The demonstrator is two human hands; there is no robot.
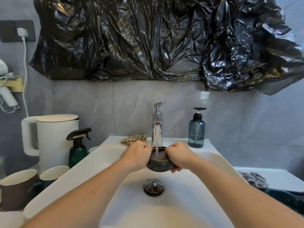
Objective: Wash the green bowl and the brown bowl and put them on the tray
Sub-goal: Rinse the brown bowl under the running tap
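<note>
1. Both of my hands hold one small dark brown glazed bowl (159,163) over the white ceramic sink (177,203). The fingers of my left hand (137,155) are curled over its left rim, and my right hand (178,156) grips its right rim, with some fingertips showing under the bowl.
2. Water runs in a thin stream from the chrome tap (157,124) straight into the bowl, which is full and foaming on top.
3. Below the bowl, in the bottom of the sink, sits the round chrome drain plug (153,186).
4. Behind my left hand a checked yellow-brown cloth (134,139) lies on the back edge of the sink.
5. To the right of the tap stands a blue-grey transparent pump bottle with a black head (196,129), on the sink edge.
6. On the left side stand a dark green spray bottle with a black trigger (78,147), a white electric kettle (52,139) behind it, and a brown mug with a white inside (18,188) nearer to me, beside a second cup (54,172).
7. On the wall above hangs a crumpled black plastic sheet (156,38).
8. At the right, a grey crumpled cloth (253,178) lies near a white ledge.
</note>
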